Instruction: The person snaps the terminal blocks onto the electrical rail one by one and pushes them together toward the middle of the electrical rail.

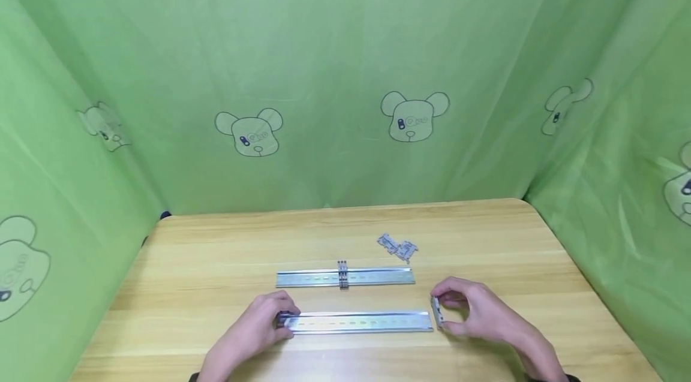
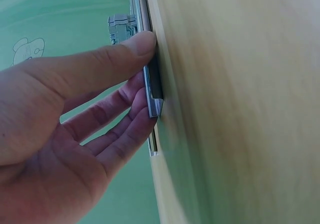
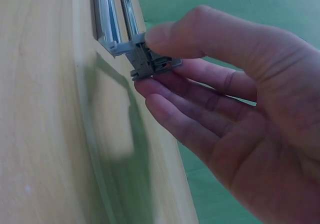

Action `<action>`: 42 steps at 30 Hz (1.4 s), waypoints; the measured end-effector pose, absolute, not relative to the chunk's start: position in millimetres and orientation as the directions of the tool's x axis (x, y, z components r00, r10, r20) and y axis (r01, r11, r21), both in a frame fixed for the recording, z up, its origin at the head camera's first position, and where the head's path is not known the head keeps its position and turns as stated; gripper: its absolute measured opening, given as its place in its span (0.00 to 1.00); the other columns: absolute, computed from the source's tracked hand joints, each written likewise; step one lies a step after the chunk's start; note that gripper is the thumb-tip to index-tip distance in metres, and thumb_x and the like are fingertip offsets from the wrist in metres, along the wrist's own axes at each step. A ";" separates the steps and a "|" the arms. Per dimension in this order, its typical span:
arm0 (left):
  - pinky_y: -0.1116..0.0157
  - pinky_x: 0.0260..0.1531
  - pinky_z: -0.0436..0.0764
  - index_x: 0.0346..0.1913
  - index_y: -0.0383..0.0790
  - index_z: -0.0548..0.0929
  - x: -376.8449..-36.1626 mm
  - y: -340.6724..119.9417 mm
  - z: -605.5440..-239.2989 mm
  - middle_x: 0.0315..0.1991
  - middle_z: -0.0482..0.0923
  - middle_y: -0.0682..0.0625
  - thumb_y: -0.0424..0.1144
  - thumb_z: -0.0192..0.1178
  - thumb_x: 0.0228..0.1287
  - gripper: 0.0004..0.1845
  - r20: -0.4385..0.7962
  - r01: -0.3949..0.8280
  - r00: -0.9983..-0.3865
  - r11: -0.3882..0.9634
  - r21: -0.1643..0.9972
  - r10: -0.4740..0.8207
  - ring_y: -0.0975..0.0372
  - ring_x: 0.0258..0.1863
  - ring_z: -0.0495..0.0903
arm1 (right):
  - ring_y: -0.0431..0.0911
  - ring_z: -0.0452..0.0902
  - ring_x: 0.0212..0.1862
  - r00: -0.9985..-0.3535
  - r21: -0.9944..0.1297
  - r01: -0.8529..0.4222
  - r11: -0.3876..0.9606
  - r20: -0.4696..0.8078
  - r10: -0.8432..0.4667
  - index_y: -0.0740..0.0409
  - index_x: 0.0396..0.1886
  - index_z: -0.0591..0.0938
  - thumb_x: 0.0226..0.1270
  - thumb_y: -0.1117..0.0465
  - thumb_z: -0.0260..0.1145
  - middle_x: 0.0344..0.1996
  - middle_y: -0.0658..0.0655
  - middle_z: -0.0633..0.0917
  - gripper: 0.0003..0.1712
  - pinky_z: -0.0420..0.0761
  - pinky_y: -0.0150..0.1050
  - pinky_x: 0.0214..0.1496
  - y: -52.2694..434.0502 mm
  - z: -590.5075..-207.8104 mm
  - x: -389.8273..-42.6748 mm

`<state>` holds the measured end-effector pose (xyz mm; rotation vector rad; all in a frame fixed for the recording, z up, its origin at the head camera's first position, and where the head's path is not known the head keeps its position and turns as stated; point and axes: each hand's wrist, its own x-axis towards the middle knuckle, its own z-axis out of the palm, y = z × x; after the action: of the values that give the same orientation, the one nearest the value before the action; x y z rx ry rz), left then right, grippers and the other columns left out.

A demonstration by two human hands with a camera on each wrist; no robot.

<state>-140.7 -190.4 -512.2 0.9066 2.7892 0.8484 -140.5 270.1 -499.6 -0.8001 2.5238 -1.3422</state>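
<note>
On the table [image 1: 216, 262], the left hand [image 1: 259, 325] is gripping the near rail [image 1: 356, 322] at its left end, thumb and fingers curled. Right hand [image 1: 477, 310] is pinching a small clip [image 1: 436, 312] at the rail's right end.

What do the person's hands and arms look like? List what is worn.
Both hands are bare: no gloves, rings or watch show on the left hand or right hand. A dark sleeve edge shows at the right forearm; another barely shows at the left.

Two metal rails [image 1: 356, 322] [image 1: 345, 277] – four small grey clips [image 1: 436, 312] [image 1: 342, 274] [image 1: 385, 242] [image 1: 406, 248] – two hands [image 1: 256, 328] [image 1: 480, 310].
</note>
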 end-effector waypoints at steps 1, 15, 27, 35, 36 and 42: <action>0.63 0.49 0.86 0.45 0.40 0.89 -140.2 -190.4 -512.5 0.42 0.84 0.57 0.32 0.79 0.50 0.17 0.085 0.513 -0.823 0.672 0.534 0.561 0.63 0.43 0.83 | 0.50 0.85 0.52 -0.839 -0.814 -0.371 0.447 0.088 -0.537 0.66 0.53 0.80 0.52 0.66 0.81 0.50 0.61 0.85 0.29 0.85 0.41 0.56 269.6 -499.5 -140.1; 0.63 0.46 0.87 0.43 0.39 0.90 -139.7 -186.2 -508.0 0.42 0.85 0.54 0.32 0.80 0.49 0.16 0.081 0.506 -0.828 0.677 0.536 0.554 0.60 0.42 0.85 | 0.51 0.85 0.52 -0.824 -0.835 -0.352 0.424 0.062 -0.563 0.64 0.53 0.80 0.51 0.66 0.81 0.50 0.62 0.84 0.29 0.84 0.40 0.57 263.3 -501.3 -137.0; 0.63 0.46 0.87 0.42 0.37 0.90 -139.5 -186.2 -507.0 0.42 0.85 0.53 0.31 0.80 0.49 0.16 0.089 0.506 -0.828 0.669 0.544 0.554 0.59 0.42 0.85 | 0.50 0.85 0.49 -0.807 -0.802 -0.417 0.428 0.109 -0.581 0.61 0.51 0.81 0.49 0.66 0.82 0.47 0.56 0.86 0.28 0.85 0.42 0.55 233.7 -503.8 -137.6; 0.63 0.47 0.87 0.42 0.38 0.90 -139.8 -187.4 -508.8 0.42 0.85 0.53 0.31 0.80 0.49 0.15 0.080 0.501 -0.829 0.670 0.548 0.554 0.59 0.42 0.85 | 0.44 0.83 0.45 -0.804 -0.732 -0.486 0.478 0.159 -0.573 0.57 0.51 0.82 0.47 0.64 0.83 0.45 0.49 0.86 0.29 0.87 0.40 0.48 206.5 -508.5 -138.3; 0.63 0.47 0.87 0.42 0.38 0.90 -139.9 -187.5 -509.2 0.42 0.85 0.53 0.31 0.80 0.49 0.15 0.079 0.501 -0.829 0.671 0.546 0.554 0.59 0.42 0.85 | 0.45 0.83 0.45 -0.805 -0.732 -0.484 0.479 0.156 -0.573 0.57 0.51 0.82 0.47 0.64 0.83 0.45 0.49 0.86 0.29 0.86 0.39 0.48 203.1 -509.1 -138.4; 0.62 0.47 0.87 0.42 0.39 0.90 -141.2 -186.7 -509.0 0.41 0.85 0.54 0.32 0.80 0.49 0.15 0.082 0.504 -0.828 0.672 0.542 0.555 0.59 0.42 0.85 | 0.45 0.82 0.47 -0.809 -0.725 -0.485 0.489 0.160 -0.565 0.56 0.51 0.83 0.47 0.64 0.82 0.46 0.49 0.85 0.28 0.85 0.39 0.51 185.6 -513.5 -140.2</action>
<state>-141.2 -186.7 -509.0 0.8859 2.7906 0.8630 -140.2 185.6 -513.5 -0.9285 2.6233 -1.2283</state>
